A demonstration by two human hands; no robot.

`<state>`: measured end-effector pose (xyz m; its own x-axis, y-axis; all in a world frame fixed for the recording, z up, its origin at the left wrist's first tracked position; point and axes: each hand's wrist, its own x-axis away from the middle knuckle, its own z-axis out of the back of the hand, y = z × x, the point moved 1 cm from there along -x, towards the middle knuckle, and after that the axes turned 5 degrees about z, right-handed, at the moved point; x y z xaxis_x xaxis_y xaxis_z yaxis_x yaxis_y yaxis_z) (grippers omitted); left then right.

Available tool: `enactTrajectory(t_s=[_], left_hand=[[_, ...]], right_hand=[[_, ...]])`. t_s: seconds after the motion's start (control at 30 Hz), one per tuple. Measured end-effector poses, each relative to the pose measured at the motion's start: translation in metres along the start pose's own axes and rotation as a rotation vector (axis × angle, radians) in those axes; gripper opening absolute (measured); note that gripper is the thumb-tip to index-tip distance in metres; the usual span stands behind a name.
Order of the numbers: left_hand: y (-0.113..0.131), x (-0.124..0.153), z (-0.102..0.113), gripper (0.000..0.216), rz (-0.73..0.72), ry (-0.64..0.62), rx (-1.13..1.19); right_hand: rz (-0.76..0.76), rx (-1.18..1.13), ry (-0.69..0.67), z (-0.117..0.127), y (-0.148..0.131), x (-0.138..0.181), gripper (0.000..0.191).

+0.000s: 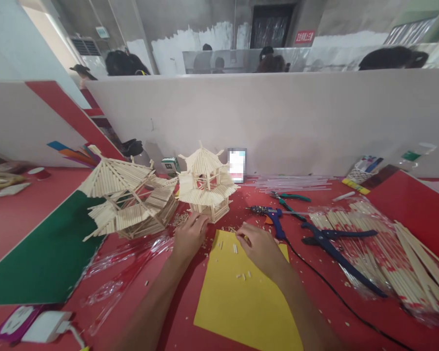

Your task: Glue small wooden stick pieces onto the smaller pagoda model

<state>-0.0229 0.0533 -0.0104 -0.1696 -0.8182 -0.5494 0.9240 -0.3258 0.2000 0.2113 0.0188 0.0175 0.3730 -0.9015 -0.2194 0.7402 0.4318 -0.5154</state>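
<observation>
A small pagoda model [207,187] made of thin wooden sticks stands upright at the centre of the red table. My left hand [190,233] is at its front left base, fingers bent forward and slightly apart; I cannot tell whether they touch it. Over the top edge of a yellow sheet [237,302] is my right hand [259,243]. Its fingers are curled in towards the thumb, and anything between them is too small to make out. Short cut stick pieces [235,248] lie on the sheet, just left of this hand.
Left stands a larger stick pagoda [131,204] beside a green board [40,253]. To the right lie a blue glue gun [274,217] with a trailing cord, green-handled pliers [294,197], large blue cutters [336,248] and bagged sticks [373,243]. Behind, a lit phone [237,165] leans against a partition [296,117].
</observation>
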Motion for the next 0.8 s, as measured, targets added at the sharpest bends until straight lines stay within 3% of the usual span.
enactTrajectory(t_s=[0.17, 0.27, 0.53, 0.67, 0.8], left_hand=[[0.001, 0.0, 0.001, 0.021, 0.007, 0.017, -0.012], [0.003, -0.001, 0.002, 0.02, 0.006, 0.01, 0.005], [0.001, 0.011, 0.018, 0.019, 0.066, 0.008, 0.068], [0.003, 0.019, 0.028, 0.022, 0.06, -0.129, 0.232], [0.027, 0.021, 0.026, 0.024, 0.115, -0.352, 0.552]], right_hand=[[0.051, 0.029, -0.124, 0.001, -0.002, 0.003, 0.008], [0.053, 0.062, -0.187, -0.002, 0.0, 0.006, 0.016], [0.064, 0.131, -0.177, -0.005, 0.002, 0.007, 0.005], [0.021, -0.001, -0.112, 0.004, -0.003, 0.006, 0.007], [-0.054, -0.383, -0.019, 0.005, -0.014, 0.001, 0.013]])
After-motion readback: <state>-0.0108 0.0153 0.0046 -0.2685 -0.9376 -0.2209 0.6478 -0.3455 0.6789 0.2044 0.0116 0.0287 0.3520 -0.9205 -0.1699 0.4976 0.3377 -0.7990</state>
